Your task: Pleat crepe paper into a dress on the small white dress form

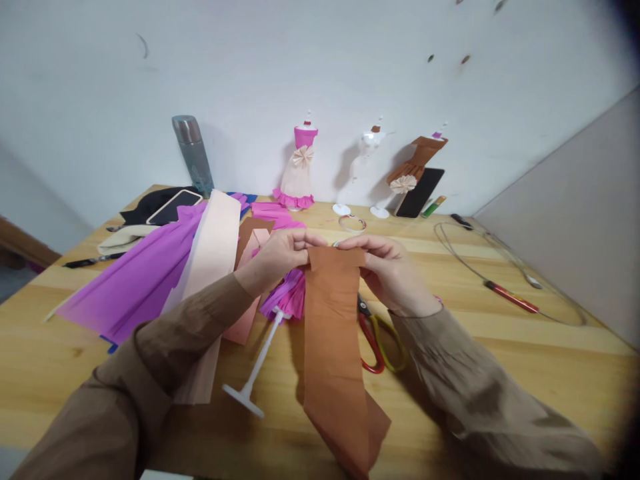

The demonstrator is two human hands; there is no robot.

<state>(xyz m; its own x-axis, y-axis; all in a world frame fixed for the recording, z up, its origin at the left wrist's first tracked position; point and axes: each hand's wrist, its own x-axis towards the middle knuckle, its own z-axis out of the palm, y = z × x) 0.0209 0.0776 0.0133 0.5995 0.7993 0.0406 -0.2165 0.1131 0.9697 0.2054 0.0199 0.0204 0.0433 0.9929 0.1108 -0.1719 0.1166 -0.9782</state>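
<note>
Between my two hands hangs a long strip of brown crepe paper, its top edge folded over and its lower end bent near the table's front. My left hand pinches the upper left corner. The upper right corner is pinched by my right hand. Behind the strip, partly hidden, a small mannequin stand lies on its side with a purple and pink paper skirt on it. Scissors with red and yellow handles lie beside the strip, under my right wrist, their blades mostly hidden.
Purple paper, a cream paper strip and pink paper cover the table's left. Three mannequins stand at the back, one in a pink and cream dress. A flask is back left; a red-handled cable tool lies right.
</note>
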